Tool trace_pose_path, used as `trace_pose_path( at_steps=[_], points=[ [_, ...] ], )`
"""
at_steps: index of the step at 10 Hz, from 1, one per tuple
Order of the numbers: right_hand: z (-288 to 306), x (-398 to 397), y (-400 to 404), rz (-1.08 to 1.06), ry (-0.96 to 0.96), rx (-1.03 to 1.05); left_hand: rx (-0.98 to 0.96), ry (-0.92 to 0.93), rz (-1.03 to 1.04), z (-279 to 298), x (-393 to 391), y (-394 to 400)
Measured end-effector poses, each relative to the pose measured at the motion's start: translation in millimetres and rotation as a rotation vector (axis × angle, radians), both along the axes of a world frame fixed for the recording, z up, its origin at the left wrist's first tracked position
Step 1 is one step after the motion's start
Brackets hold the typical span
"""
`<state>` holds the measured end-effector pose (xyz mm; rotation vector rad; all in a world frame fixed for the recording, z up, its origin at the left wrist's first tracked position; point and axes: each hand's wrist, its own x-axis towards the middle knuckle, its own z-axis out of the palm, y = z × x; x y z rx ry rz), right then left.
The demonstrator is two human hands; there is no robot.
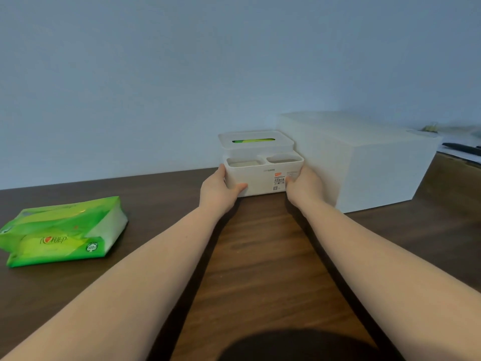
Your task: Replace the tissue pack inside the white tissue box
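The white tissue box [263,182] stands at the far side of the dark wooden table, close to the wall. Its lid is on, and green shows through the slot [253,140] on top. Two small open compartments sit along its front. My left hand [221,188] grips the box's left side with the thumb on the front face. My right hand [303,185] holds the right side the same way. A green tissue pack [62,230] lies flat on the table at the left, apart from both hands.
A larger plain white box [364,162] stands directly to the right of the tissue box, touching or nearly touching my right hand. Dark objects and papers [460,149] lie behind it at the far right. The wall runs just behind the boxes.
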<state>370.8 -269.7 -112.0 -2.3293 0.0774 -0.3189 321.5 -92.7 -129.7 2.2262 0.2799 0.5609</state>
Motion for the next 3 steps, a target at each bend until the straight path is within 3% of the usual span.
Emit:
trace_pose_path(
  at_steps=[3],
  points=[
    [-3.1,-11.0,-6.0,0.02,0.039,-0.107,0.088,0.07,0.117,-9.2,-4.0,-3.6]
  ],
)
